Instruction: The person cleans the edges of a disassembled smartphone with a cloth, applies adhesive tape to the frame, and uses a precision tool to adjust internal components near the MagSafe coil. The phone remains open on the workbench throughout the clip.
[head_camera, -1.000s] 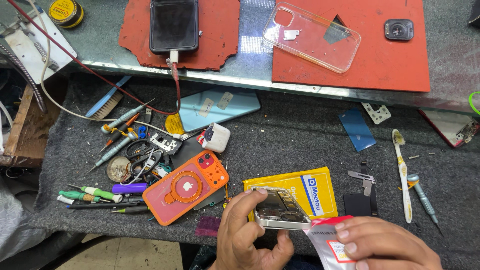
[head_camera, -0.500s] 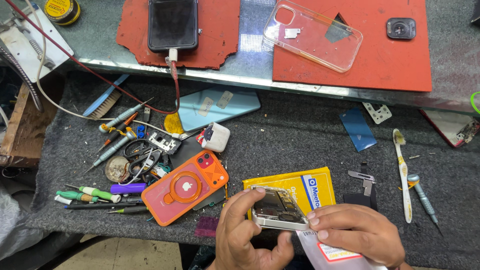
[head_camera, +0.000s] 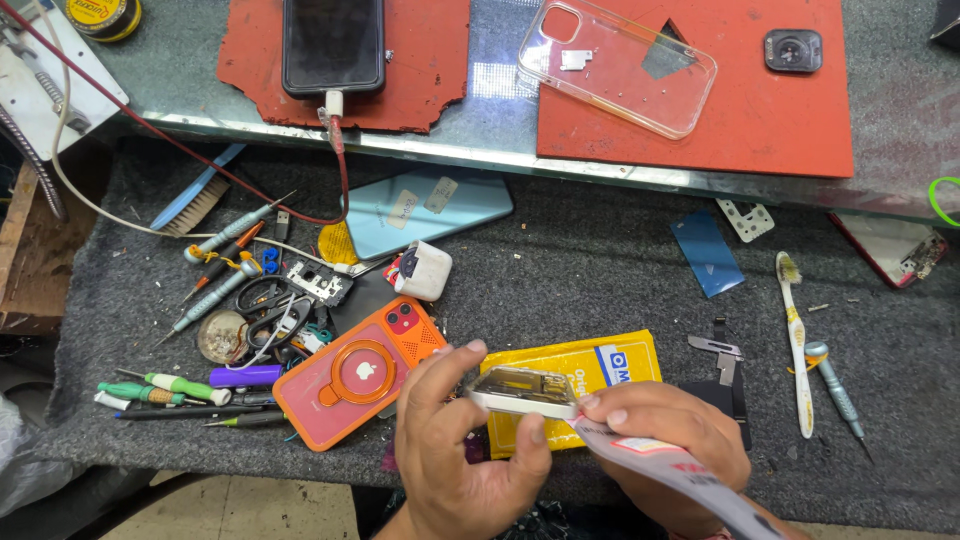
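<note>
At the near edge of the desk (head_camera: 600, 260), past the orange phone case (head_camera: 355, 372), the left hand (head_camera: 455, 450) has its fingers clamped on an opened phone frame (head_camera: 525, 392) held above the yellow packet (head_camera: 580, 385). The right hand (head_camera: 665, 440) pinches the frame's end and a strip-like pouch (head_camera: 680, 470); judging by the bare insides, the phone remains unassembled.

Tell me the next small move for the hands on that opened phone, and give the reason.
Probably slide the flat strip a little further along the phone frame's edge. The right hand holds the strip with its tip at the frame's near right corner, while the left hand has the frame in its grip, tilted above the yellow packet. How far the tip has entered cannot be seen.
</note>
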